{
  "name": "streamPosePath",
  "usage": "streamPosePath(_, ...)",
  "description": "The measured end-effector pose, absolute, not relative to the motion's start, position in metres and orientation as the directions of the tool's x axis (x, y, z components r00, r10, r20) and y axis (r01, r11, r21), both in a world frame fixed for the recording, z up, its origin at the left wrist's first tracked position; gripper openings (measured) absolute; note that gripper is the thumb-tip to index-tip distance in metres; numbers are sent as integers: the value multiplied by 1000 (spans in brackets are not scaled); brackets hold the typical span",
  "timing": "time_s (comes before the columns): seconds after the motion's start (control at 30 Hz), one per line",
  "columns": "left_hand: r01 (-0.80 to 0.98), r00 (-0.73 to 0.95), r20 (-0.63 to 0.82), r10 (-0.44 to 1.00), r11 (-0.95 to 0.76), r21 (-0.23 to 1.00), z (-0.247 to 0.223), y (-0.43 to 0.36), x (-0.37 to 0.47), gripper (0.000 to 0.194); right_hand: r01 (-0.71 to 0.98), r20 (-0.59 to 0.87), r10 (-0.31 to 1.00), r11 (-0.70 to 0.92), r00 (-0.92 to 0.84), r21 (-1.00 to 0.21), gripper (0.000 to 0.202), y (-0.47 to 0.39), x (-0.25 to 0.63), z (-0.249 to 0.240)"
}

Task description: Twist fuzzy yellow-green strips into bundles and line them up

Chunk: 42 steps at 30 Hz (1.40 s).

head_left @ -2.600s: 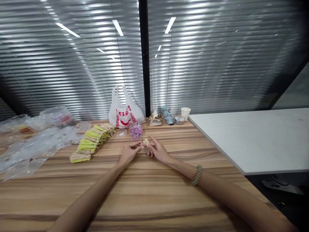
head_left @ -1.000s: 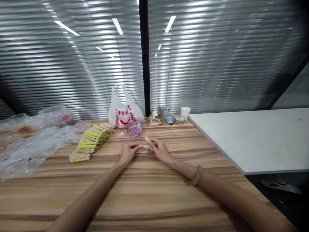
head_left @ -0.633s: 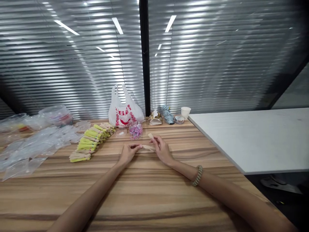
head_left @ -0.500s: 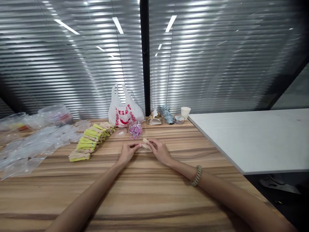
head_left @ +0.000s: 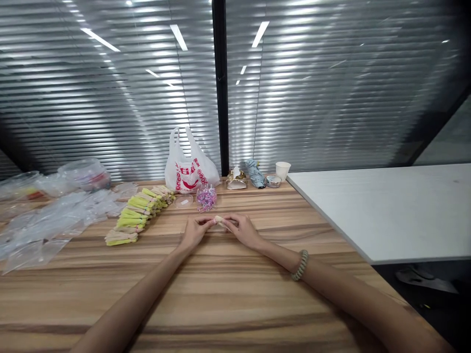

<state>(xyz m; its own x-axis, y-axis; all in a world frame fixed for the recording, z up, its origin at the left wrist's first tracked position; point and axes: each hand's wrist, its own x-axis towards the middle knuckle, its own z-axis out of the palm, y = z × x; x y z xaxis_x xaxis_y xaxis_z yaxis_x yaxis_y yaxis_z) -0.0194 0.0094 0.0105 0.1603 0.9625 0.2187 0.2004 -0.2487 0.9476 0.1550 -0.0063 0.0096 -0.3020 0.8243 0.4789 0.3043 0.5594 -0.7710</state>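
Observation:
Just in front of the pink and purple bands, both my hands meet over a small beige strip bundle (head_left: 219,219), with a bit of pink at its left end. My left hand (head_left: 195,232) pinches that pink end between thumb and fingertips. From the other side, my right hand (head_left: 243,230) grips the beige part with thumb and fingers. Most of the bundle is covered by my fingers. Behind it a clear tub (head_left: 206,197) of small pink and purple bands stands beside a round clear lid (head_left: 183,201).
Left of my hands lies a long row of yellow and beige bundles (head_left: 136,213). Clear plastic bags (head_left: 55,220) spread over the table's left side. At the back stand a white carrier bag (head_left: 191,171), a tissue pack (head_left: 236,179), a tape roll (head_left: 273,182) and a paper cup (head_left: 282,170).
The beige piece stuck up from my right fingers before; now it is folded toward my left hand. My right hand has shifted slightly, and my left hand has stayed put.

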Motion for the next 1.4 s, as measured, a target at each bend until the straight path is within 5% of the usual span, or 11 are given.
streamPosePath(0.53,298,162,226,960,-266,917,7,11,-19,34,336,474,836,546,-275,-767,18,-3,156,9)
streamPosePath(1.0,350,312,190,931,-298,888,13,5,-16,34,421,625,720,689,-302,-590,11,-3,158,4)
streamPosePath(1.23,377,275,164,947,-264,888,7,9,-17,32,526,568,741,663,-358,-533,14,-2,156,-1)
streamPosePath(1.4,310,232,182,956,-250,917,0,13,-19,30,644,528,725,667,-442,-376,26,-5,155,1)
